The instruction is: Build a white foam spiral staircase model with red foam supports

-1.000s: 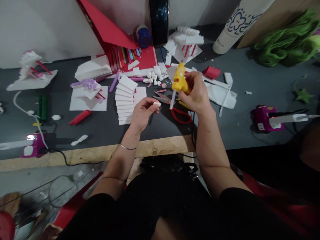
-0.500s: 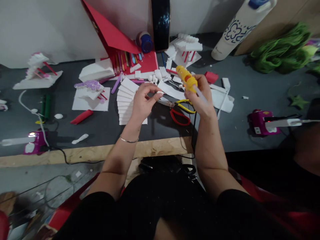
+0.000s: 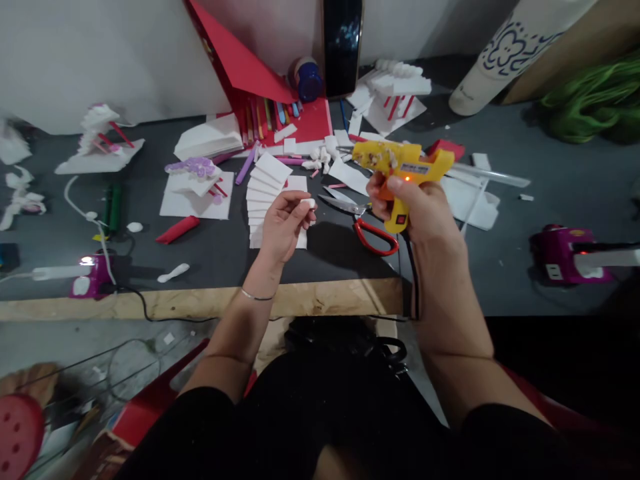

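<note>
My right hand [image 3: 425,203] is wrapped round the grip of a yellow hot glue gun [image 3: 383,157], whose nozzle points left. A clear glue stick [image 3: 493,175] sticks out of its back, and a small light glows on its side. Between thumb and fingertips, my left hand [image 3: 284,223] pinches a small white piece [image 3: 310,203]. Under and behind that hand lies a fanned row of white cards [image 3: 263,190]. Red-handled scissors [image 3: 375,238] rest on the table between my hands, blades partly apart. Small white lumps [image 3: 320,157] lie beyond them.
Small white models with red posts stand at the back [image 3: 395,100] and left [image 3: 100,143]; a purple-topped one [image 3: 193,177] sits nearer. A phone [image 3: 343,47] leans on the wall beside a blue-capped jar [image 3: 307,80]. Purple power adapters [image 3: 565,253] and a white bottle [image 3: 500,63] stand right.
My right hand has turned the glue gun from pointing away to lying sideways, nozzle to the left. The left hand keeps its white piece and has turned slightly. The view has shifted.
</note>
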Available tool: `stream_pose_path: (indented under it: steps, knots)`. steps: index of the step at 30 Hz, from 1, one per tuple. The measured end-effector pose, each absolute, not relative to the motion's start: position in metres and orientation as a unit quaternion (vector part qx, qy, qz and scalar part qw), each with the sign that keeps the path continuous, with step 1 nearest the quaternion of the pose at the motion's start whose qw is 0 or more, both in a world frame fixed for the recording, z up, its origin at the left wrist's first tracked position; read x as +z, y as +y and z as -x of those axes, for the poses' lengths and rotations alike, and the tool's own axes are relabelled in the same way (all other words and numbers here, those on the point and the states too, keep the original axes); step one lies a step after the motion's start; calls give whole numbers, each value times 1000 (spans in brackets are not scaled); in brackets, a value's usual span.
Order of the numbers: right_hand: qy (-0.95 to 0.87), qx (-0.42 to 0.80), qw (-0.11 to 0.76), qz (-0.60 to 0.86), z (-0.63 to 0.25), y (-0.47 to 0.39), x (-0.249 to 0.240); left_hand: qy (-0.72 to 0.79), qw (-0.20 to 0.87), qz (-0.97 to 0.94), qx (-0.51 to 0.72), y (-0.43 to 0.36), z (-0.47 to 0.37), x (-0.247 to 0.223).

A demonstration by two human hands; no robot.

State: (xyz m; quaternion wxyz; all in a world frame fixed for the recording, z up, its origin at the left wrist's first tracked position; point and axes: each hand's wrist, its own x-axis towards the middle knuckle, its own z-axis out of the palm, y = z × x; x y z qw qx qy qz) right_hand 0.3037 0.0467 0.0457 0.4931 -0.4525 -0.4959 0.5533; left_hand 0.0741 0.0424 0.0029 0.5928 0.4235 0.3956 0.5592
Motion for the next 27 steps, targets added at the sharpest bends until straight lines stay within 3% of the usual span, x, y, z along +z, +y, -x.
stream_pose_path:
  steps: [7, 13, 27]
  knots:
    - [-592, 551, 373, 454, -290, 6, 43, 349, 671, -316, 573, 39, -69, 7]
    - [-670, 443, 360, 474, -282, 0, 30, 334, 673, -294, 591, 37, -73, 11]
    - [-714, 371, 346, 482, -275, -3, 26, 358, 658, -319, 580, 38, -74, 7]
